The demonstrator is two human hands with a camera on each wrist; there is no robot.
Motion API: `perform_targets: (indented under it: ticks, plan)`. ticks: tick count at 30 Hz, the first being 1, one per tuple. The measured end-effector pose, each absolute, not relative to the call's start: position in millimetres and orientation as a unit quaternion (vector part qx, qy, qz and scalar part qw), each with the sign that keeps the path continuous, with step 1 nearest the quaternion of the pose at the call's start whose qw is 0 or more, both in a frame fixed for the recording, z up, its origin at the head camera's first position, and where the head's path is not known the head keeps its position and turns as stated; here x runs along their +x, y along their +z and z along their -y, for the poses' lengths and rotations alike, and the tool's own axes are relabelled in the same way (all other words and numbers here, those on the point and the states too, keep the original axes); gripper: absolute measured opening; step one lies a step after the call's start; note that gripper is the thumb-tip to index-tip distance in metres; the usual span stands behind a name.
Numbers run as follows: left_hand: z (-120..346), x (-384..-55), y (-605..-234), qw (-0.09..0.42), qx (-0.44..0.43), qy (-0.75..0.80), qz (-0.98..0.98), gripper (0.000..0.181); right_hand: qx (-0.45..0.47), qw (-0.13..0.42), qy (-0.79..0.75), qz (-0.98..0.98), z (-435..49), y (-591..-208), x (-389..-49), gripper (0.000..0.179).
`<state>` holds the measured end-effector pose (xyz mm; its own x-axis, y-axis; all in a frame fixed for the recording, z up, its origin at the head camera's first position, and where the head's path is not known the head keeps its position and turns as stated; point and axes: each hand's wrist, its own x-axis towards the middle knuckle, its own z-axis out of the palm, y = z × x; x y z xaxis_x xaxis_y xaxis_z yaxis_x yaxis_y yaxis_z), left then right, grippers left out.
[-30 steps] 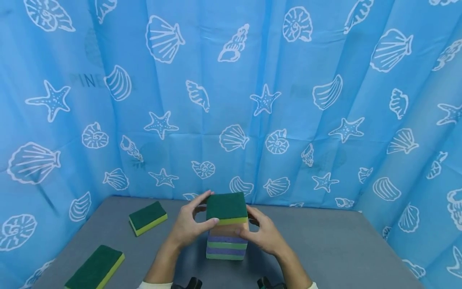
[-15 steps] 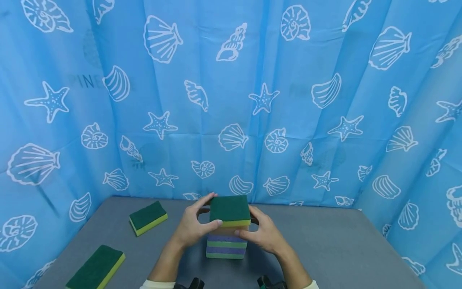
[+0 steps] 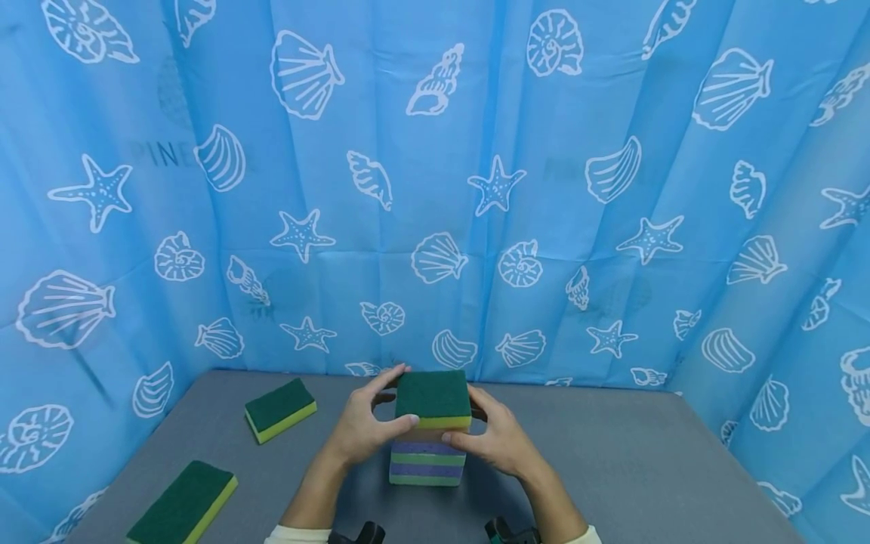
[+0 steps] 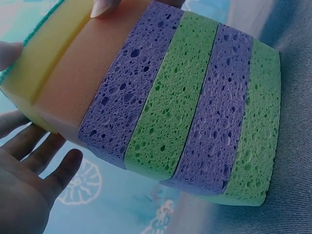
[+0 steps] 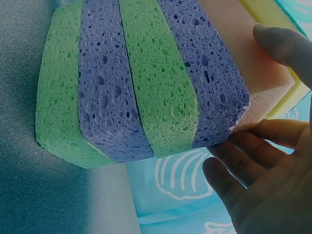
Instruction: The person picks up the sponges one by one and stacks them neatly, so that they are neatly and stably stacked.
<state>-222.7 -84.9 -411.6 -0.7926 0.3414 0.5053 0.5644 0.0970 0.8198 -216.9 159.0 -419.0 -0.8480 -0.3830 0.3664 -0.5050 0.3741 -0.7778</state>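
Note:
In the head view a stack of sponges stands on the grey table. At its top lies a green-and-yellow scouring sponge [image 3: 433, 394], over a peach sponge [image 4: 92, 63]. Below are alternating purple sponges [image 4: 129, 80] and light-green sponges [image 4: 170, 92]. My left hand [image 3: 363, 427] holds the scouring sponge at its left side, thumb on the front edge and fingers around the side. My right hand [image 3: 499, 438] grips the right side; its thumb [image 5: 280, 41] presses the peach sponge's front, with fingers behind. The stack's far side is hidden.
Two more green-and-yellow scouring sponges lie on the left of the table, one farther back [image 3: 280, 409] and one near the front [image 3: 182, 502]. A blue shell-patterned curtain [image 3: 435, 189] hangs around the table's back and sides.
Both hands and the top scouring sponge have shifted slightly right and toward me, mostly in the first half second. The lower layers and the loose sponges stay put.

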Motion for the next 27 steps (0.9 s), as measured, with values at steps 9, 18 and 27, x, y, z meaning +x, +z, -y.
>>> perform_targets:
  ticks: [9,18,27]
  plan:
    - [85.6,-221.9,-411.9,0.088,-0.306,-0.597,0.736,0.069,0.271,0.057,0.499,0.821,-159.6,-419.0,-216.5,0.070]
    - [84.6,-221.5,-413.2,0.093,-0.305,-0.591,0.741,0.076,0.257,0.047,0.507,0.822,-159.0,-419.2,-215.5,0.079]
    - [84.0,-222.0,-415.0,0.111,-0.308,-0.581,0.745,0.076,0.254,0.053,0.510,0.820,-160.1,-420.2,-217.0,0.075]
